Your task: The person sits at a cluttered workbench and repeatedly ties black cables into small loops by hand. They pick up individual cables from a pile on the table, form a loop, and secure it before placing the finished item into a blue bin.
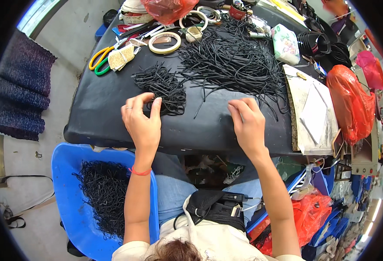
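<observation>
My left hand (pixel 142 121) is at the near edge of a small pile of black cords (pixel 163 89), its thumb and fingers curved apart with nothing seen between them. To the right, over the black table top, hovers my right hand (pixel 248 123), fingers bent and thumb near the index finger. Whether it pinches anything is too blurred to make out. Beyond it spreads a larger heap of loose black cords (pixel 239 61), a few strands trailing toward me. A blue plastic tub (pixel 63 182) beside my left leg holds a tangle of black cords (pixel 104 195).
Orange-and-green-handled scissors (pixel 99 61), a tied bundle of tan pieces (pixel 121 57) and a tape roll (pixel 164 43) lie at the table's far left. A pale board (pixel 315 108), a tissue pack (pixel 285 44) and a red plastic bag (pixel 350 102) stand on the right.
</observation>
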### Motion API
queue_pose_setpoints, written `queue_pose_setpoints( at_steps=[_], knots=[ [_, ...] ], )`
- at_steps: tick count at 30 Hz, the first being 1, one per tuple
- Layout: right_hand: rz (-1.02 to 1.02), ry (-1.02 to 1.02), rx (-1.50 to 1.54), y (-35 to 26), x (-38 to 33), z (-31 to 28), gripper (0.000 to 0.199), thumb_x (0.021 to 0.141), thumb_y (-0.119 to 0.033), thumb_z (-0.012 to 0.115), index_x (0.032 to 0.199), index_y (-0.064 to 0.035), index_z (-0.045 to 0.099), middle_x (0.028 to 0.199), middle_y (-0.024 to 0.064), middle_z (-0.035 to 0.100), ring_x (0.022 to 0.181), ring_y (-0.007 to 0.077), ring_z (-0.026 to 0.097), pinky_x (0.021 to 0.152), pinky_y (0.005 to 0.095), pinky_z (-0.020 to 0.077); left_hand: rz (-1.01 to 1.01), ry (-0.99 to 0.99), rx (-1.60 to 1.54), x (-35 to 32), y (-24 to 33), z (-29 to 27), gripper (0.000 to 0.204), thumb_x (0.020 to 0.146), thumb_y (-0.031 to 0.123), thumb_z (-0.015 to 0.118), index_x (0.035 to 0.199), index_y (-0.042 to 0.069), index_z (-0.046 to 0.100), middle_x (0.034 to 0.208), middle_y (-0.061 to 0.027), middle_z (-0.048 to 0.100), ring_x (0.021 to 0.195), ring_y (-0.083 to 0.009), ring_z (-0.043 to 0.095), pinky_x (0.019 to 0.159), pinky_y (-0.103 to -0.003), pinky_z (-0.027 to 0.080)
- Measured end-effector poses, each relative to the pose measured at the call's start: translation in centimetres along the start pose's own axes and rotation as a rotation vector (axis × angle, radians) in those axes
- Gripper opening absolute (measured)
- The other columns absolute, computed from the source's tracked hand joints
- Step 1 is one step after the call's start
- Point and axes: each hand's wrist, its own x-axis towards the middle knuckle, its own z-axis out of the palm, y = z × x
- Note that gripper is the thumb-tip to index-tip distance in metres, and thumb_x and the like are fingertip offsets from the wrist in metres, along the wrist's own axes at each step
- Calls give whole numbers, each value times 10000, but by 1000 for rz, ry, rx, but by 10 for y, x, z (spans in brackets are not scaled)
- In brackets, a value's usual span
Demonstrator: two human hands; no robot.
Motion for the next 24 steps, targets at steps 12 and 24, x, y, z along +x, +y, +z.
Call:
queue_pose_setpoints(
  at_steps=[12, 24],
  knots=[
    [-575, -94, -353, 16, 14, 8, 181, 687, -102, 566, 863, -82, 603, 990, 44, 566, 991, 203, 525, 855, 366, 357, 112, -185, -393, -52, 33, -22, 196, 823, 82, 610, 1000, -2, 614, 950, -148, 622, 860, -271, 611, 762, -333, 477],
    [-558, -87, -157, -4, 0, -14, 242, 671, -73, 602, 913, -76, 620, 864, 25, 590, 849, 187, 565, 833, 368, 386, -474, -652, -874, -75, 34, -30, 191, 849, 35, 581, 1024, -39, 598, 898, -95, 643, 816, -121, 614, 762, -239, 499]
  ],
)
